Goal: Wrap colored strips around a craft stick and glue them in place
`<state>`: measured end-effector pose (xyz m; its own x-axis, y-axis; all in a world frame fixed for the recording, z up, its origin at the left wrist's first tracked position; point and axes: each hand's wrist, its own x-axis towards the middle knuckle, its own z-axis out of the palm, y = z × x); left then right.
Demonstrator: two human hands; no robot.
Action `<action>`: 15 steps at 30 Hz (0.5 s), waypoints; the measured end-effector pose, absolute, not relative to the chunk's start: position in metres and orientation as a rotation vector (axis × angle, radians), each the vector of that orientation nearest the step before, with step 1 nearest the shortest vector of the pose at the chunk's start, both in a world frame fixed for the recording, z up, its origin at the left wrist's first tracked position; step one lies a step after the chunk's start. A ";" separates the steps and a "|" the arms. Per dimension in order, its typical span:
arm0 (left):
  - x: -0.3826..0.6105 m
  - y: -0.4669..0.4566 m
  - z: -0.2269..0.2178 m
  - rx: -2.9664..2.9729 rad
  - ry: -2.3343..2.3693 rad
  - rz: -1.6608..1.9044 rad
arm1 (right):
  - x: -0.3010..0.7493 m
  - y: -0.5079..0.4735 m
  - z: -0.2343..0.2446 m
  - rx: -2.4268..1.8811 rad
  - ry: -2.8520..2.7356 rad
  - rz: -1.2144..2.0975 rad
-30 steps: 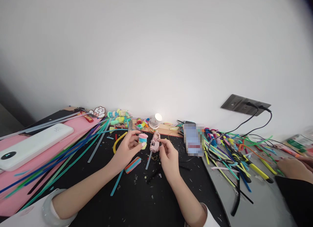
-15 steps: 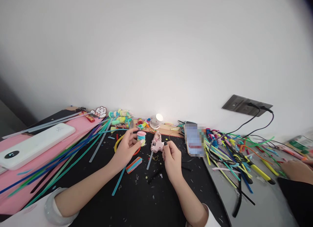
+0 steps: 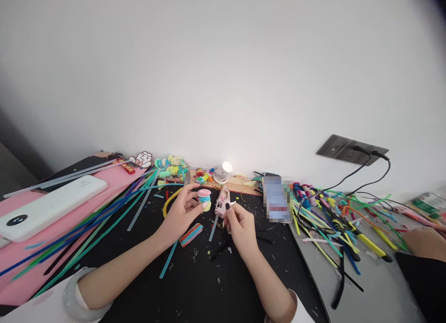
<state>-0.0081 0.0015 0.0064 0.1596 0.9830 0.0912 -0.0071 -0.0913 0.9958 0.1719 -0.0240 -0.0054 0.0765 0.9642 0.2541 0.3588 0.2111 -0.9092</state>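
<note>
My left hand [image 3: 181, 215] pinches a small stack of pink, blue and yellow foam rings [image 3: 204, 199] between thumb and fingertips, held just above the black mat [image 3: 195, 276]. My right hand [image 3: 240, 223] is closed around a small pink glue gun [image 3: 220, 204] whose clear glue stick [image 3: 212, 230] points down toward the mat. The gun's body sits right beside the ring stack, nearly touching it. A flat strip of red, blue and green sticks [image 3: 190, 234] lies on the mat below my left hand.
Long coloured sticks [image 3: 104, 211] fan across a pink pad [image 3: 21, 262] bearing a white power bank [image 3: 49, 207]. A phone [image 3: 277, 198] leans at centre right. Cut coloured pieces [image 3: 334, 216] cover a grey board. Another person's hand [image 3: 423, 243] rests at far right. Cables run to a wall socket [image 3: 351, 149].
My left hand lowered the ring stack slightly and brought it back against the glue gun. My right hand shifted a little left, tilting the gun. The other person's hand drew back to the right.
</note>
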 end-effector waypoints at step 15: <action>-0.007 0.003 -0.008 1.402 0.818 1.086 | 0.163 -0.027 -0.004 -1.103 -1.516 1.153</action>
<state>-0.0067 0.0026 -0.0076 0.3349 0.9287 0.1593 -0.1035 -0.1318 0.9859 0.1632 -0.0268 -0.0043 -0.1902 0.9718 0.1392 0.1250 0.1646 -0.9784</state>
